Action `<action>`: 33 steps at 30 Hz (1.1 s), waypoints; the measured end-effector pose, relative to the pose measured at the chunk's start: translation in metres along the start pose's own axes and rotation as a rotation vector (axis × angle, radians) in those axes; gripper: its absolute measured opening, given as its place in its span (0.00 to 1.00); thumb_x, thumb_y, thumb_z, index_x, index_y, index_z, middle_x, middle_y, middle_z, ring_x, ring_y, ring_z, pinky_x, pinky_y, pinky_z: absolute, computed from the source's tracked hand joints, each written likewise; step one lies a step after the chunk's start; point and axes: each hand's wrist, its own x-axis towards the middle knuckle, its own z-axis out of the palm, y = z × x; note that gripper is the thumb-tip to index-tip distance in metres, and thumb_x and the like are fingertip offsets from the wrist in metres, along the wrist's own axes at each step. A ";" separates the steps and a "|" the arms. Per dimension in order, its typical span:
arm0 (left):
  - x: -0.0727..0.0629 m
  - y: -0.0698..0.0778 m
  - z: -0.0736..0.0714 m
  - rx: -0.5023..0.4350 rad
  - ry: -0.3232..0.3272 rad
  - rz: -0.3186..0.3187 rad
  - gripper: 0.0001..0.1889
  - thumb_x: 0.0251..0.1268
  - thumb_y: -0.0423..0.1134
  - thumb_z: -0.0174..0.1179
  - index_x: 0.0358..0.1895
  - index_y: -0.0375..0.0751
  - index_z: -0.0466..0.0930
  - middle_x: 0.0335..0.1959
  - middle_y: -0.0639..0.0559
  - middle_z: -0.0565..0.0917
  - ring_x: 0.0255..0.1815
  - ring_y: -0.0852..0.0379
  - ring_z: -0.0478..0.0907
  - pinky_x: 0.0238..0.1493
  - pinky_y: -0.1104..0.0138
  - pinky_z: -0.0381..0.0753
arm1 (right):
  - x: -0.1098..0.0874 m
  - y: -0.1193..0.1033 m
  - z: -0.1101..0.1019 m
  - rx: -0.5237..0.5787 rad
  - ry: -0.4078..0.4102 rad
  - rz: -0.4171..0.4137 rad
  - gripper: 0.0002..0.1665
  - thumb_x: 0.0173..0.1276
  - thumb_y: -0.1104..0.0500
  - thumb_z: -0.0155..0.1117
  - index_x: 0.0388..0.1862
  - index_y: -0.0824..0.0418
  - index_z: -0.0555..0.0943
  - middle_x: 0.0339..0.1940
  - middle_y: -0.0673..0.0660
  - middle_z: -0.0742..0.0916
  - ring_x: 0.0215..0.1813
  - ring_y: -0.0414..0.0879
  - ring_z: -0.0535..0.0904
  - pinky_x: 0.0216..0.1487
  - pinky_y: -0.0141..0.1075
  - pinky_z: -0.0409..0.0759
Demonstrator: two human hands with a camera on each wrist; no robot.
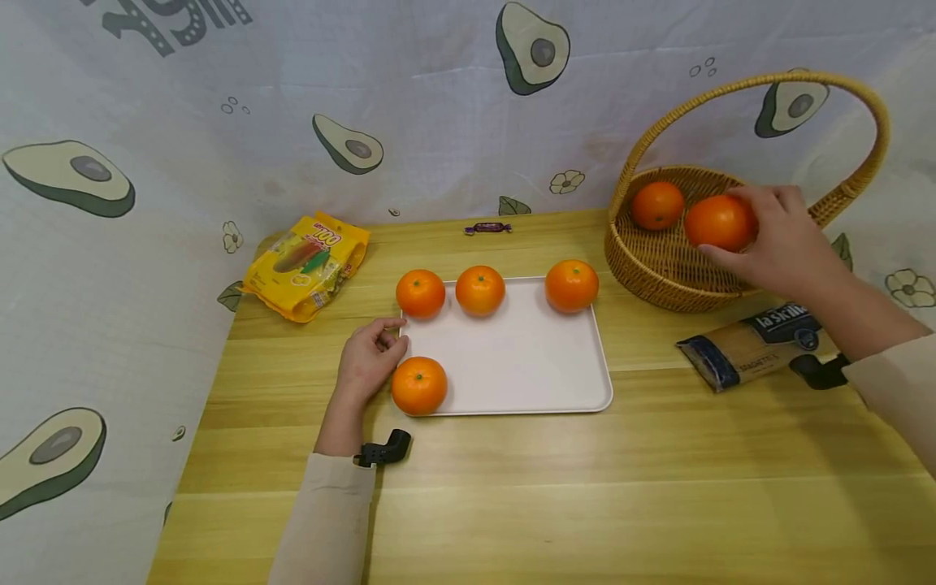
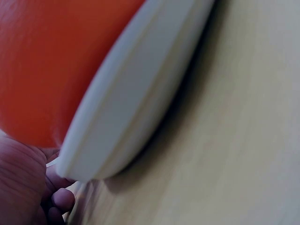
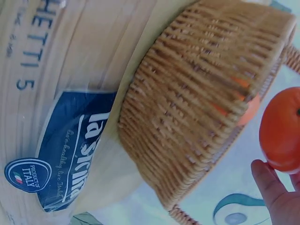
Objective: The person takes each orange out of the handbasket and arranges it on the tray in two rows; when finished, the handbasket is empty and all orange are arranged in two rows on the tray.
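My right hand (image 1: 790, 244) grips an orange (image 1: 721, 223) over the opening of the wicker basket (image 1: 676, 288); its underside shows from the side in the right wrist view. Inside the basket, toward the left, lies another orange (image 1: 657, 205). At the left edge of the white tray (image 1: 526, 357), my left hand (image 1: 366, 361) holds the rim with bent fingers. Three oranges sit along the tray's far side, at the left corner (image 1: 420, 294), beside it (image 1: 479, 291) and at the right corner (image 1: 572, 286). A fourth orange (image 1: 419, 386) is at the near left corner, close to my left thumb.
A spaghetti packet (image 1: 753, 345) lies in front of the basket, under my right forearm. The basket's tall handle (image 1: 760, 79) arches over its opening. A yellow snack bag (image 1: 305, 266) lies at the back left, and a wrapped candy (image 1: 487, 229) near the wall cloth.
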 end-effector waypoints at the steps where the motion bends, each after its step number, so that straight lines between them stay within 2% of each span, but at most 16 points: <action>1: 0.000 0.000 0.000 0.000 0.000 0.001 0.16 0.64 0.40 0.66 0.55 0.45 0.86 0.32 0.46 0.81 0.35 0.50 0.73 0.41 0.63 0.71 | -0.002 -0.002 0.000 0.004 -0.001 -0.001 0.52 0.68 0.44 0.68 0.81 0.65 0.56 0.73 0.82 0.57 0.59 0.83 0.62 0.53 0.79 0.64; 12: 0.000 -0.002 -0.001 0.021 0.001 -0.017 0.16 0.65 0.41 0.66 0.56 0.45 0.85 0.33 0.48 0.81 0.34 0.51 0.73 0.39 0.64 0.71 | -0.023 -0.020 0.005 0.007 0.061 -0.074 0.50 0.66 0.48 0.71 0.80 0.62 0.61 0.72 0.80 0.60 0.60 0.81 0.64 0.51 0.77 0.67; 19: 0.001 -0.002 -0.001 0.025 0.003 -0.016 0.16 0.66 0.41 0.65 0.56 0.46 0.85 0.33 0.47 0.80 0.34 0.51 0.72 0.39 0.64 0.70 | -0.038 -0.044 0.008 0.039 0.123 -0.083 0.50 0.64 0.49 0.72 0.79 0.61 0.61 0.72 0.77 0.65 0.58 0.78 0.68 0.50 0.74 0.67; 28: 0.001 -0.004 0.000 0.024 0.002 -0.006 0.17 0.66 0.41 0.65 0.56 0.46 0.85 0.33 0.47 0.81 0.34 0.52 0.72 0.39 0.64 0.70 | -0.062 -0.076 0.035 0.182 0.122 -0.106 0.49 0.59 0.58 0.77 0.77 0.61 0.65 0.72 0.74 0.64 0.63 0.74 0.66 0.54 0.74 0.71; 33: 0.002 -0.003 0.000 0.030 0.003 0.000 0.16 0.66 0.41 0.65 0.56 0.46 0.85 0.33 0.47 0.81 0.34 0.51 0.73 0.40 0.64 0.70 | -0.072 -0.089 0.052 0.240 0.141 -0.130 0.51 0.56 0.61 0.78 0.77 0.60 0.65 0.72 0.72 0.65 0.66 0.73 0.65 0.58 0.76 0.68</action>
